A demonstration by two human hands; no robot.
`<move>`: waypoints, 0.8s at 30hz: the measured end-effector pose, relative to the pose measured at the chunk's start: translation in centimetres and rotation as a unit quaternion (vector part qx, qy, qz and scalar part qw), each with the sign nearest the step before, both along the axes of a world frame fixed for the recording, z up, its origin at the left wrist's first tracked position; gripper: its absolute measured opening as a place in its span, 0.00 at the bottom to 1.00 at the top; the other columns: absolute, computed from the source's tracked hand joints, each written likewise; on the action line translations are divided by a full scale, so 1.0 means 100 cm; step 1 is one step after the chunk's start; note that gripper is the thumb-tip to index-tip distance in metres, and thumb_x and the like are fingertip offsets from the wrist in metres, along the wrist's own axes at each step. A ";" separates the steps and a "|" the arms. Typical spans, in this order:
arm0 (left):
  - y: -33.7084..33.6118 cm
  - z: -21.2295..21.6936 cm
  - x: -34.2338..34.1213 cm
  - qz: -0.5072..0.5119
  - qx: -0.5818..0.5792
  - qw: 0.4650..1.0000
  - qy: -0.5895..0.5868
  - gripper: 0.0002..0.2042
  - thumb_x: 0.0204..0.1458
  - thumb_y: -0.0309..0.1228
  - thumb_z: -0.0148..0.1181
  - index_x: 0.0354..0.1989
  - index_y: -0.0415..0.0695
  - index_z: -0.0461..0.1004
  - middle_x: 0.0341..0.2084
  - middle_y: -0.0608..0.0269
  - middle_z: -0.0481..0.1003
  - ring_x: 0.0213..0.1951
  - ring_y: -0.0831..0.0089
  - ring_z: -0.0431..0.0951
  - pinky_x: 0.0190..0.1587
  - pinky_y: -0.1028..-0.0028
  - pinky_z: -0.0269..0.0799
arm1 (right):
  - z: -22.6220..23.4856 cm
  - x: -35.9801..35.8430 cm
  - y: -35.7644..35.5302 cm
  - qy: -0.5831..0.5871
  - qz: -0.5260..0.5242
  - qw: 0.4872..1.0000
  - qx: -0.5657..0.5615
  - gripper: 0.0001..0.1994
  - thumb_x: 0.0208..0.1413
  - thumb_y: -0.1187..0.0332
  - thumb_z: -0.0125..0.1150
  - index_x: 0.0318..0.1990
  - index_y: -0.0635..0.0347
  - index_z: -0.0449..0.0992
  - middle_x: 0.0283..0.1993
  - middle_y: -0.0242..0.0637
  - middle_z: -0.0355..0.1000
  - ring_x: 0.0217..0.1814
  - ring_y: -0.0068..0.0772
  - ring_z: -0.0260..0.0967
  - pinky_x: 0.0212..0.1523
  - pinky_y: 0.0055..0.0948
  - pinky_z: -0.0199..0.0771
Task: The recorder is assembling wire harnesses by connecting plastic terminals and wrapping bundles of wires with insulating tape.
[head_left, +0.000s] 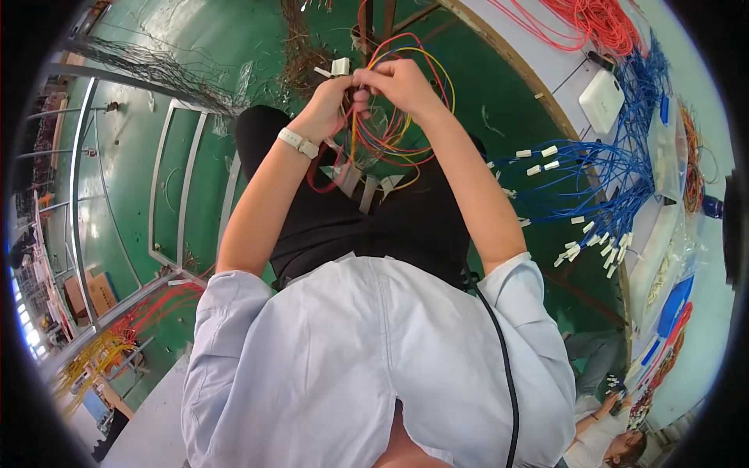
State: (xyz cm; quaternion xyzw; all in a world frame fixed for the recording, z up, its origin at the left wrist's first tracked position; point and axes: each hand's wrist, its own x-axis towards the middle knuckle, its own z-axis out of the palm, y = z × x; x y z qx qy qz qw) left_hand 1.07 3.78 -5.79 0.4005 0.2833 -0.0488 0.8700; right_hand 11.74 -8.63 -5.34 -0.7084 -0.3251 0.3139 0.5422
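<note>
Above my lap, both hands are closed on a looped bundle of thin red, yellow and blue wires (pixel 417 132). My left hand (pixel 324 109), with a white watch on the wrist, grips the bundle near a white plastic connector (pixel 340 67) that sticks up past its fingers. Thumb and forefinger of my right hand (pixel 402 86) pinch wires right beside the left fingertips. Exactly which strands lie between the fingers is hidden. Loops hang below the right hand, and white pieces (pixel 353 178) lie at their lower ends over my legs.
Blue wires (pixel 577 179) with white connectors overhang the curved table edge at right. Red wires (pixel 597 23) and a white box (pixel 601 101) lie farther back. Metal frames (pixel 168 187) stand at left, with dark wires (pixel 148 66) over one. A person (pixel 605 437) sits at lower right.
</note>
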 end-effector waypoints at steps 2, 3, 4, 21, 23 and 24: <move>0.003 0.008 -0.002 -0.065 -0.041 0.993 -0.088 0.11 0.64 0.34 0.38 0.31 0.46 0.66 0.14 0.81 0.55 0.16 0.86 0.53 0.28 0.80 0.58 | -0.001 0.006 0.011 0.070 -0.033 0.996 0.044 0.16 0.55 0.59 0.63 0.28 0.66 0.78 0.20 0.30 0.70 0.20 0.20 0.64 0.22 0.21 0.63; 0.002 0.012 -0.004 -0.074 -0.063 0.991 -0.094 0.12 0.65 0.36 0.39 0.31 0.47 0.65 0.14 0.83 0.52 0.16 0.88 0.50 0.26 0.80 0.55 | -0.002 0.008 0.013 0.129 -0.061 0.987 0.069 0.16 0.57 0.59 0.60 0.31 0.66 0.78 0.21 0.30 0.71 0.19 0.20 0.63 0.22 0.21 0.63; 0.003 0.013 -0.004 -0.071 -0.060 0.991 -0.095 0.12 0.65 0.36 0.39 0.31 0.47 0.65 0.14 0.83 0.52 0.16 0.88 0.50 0.26 0.80 0.55 | -0.007 0.009 0.018 0.156 -0.091 0.981 0.075 0.16 0.58 0.59 0.59 0.32 0.66 0.78 0.22 0.30 0.72 0.20 0.20 0.64 0.22 0.21 0.63; 0.152 0.058 -0.048 0.262 -0.099 0.933 -0.228 0.13 0.66 0.35 0.37 0.29 0.46 0.61 0.15 0.77 0.56 0.18 0.82 0.55 0.28 0.77 0.58 | -0.012 -0.078 0.045 -0.204 -0.102 0.960 0.163 0.05 0.54 0.73 0.61 0.35 0.65 0.74 0.36 0.39 0.72 0.34 0.31 0.73 0.32 0.26 0.75; 0.163 0.059 -0.058 0.282 -0.096 0.924 -0.241 0.12 0.67 0.34 0.36 0.31 0.45 0.61 0.16 0.76 0.57 0.18 0.82 0.56 0.27 0.77 0.58 | -0.012 -0.076 0.049 -0.173 -0.075 0.970 0.153 0.05 0.55 0.73 0.59 0.35 0.65 0.73 0.37 0.40 0.71 0.36 0.31 0.73 0.33 0.26 0.75; 0.171 0.060 -0.061 0.286 -0.098 0.919 -0.252 0.12 0.66 0.34 0.36 0.31 0.44 0.61 0.16 0.76 0.57 0.18 0.81 0.56 0.27 0.77 0.58 | -0.015 -0.077 0.048 -0.168 -0.107 0.968 0.155 0.04 0.55 0.74 0.58 0.35 0.65 0.73 0.36 0.39 0.71 0.35 0.30 0.72 0.32 0.25 0.74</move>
